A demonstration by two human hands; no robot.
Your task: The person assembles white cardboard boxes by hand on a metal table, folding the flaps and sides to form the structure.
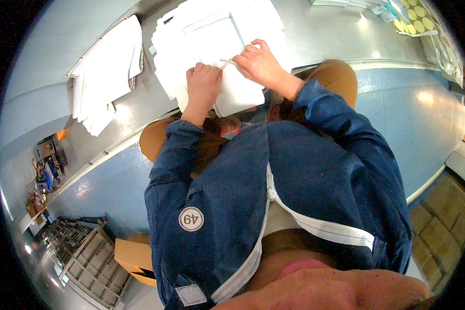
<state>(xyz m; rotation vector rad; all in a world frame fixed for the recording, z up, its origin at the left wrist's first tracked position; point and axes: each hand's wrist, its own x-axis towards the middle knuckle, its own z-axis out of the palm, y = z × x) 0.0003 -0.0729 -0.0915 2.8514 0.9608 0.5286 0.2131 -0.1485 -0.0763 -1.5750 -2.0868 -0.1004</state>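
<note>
A pile of white flat sheets (170, 62), like thin card or paper blanks, lies in front of me on a metal table. A folded-looking white piece (237, 95) on top reaches over the near table edge. My left hand (202, 88) rests on the pile's near left part with curled fingers; what lies under its fingertips is hidden. To its right, my right hand (257, 63) is closed, its thumb and forefinger at a thin pale strip (226, 61) pointing left. Faint rectangular outlines show on the bright sheet beyond the hands.
Another stack of white sheets (103, 72) stands on the table (336, 36) at the left. Yellow round pieces (416, 18) lie at the far right. A blue floor (398, 103) surrounds me. A cardboard box (134, 256) and a metal rack (90, 263) stand at the lower left.
</note>
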